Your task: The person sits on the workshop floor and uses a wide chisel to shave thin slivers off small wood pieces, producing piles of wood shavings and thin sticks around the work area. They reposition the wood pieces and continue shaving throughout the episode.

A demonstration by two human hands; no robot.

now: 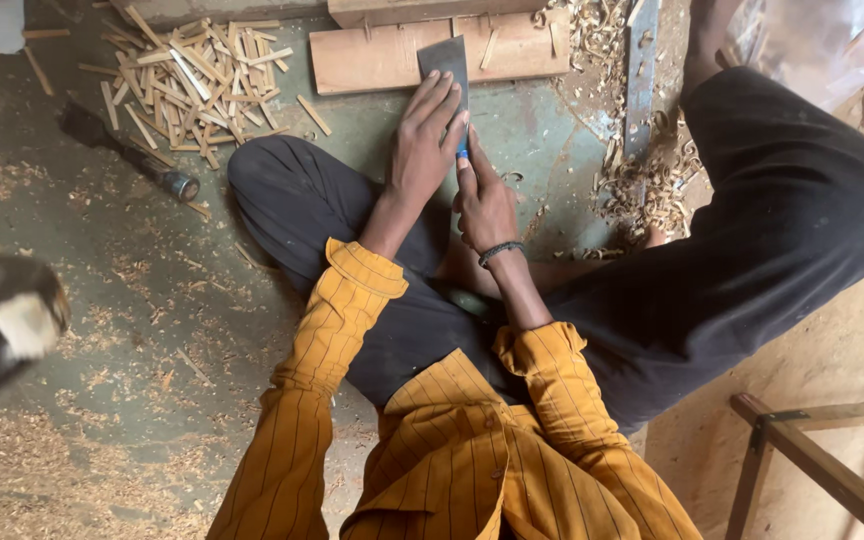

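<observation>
On a sawdust-strewn floor, a seated person is pressing a blade (445,62) flat against a board (372,58), left hand (422,150) fingers extended together, right hand (484,205) pinching its handle; a slip could cut those fingers.

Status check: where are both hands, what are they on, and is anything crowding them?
Left hand flat on the metal blade. Right hand gripping its blue-tipped lower end. Blade tip on wooden board. Shavings to the right, not touching.

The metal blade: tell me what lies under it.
The metal blade lies on a wooden board. The left hand presses its lower part, hiding what lies beneath; the right hand grips its blue handle.
</observation>
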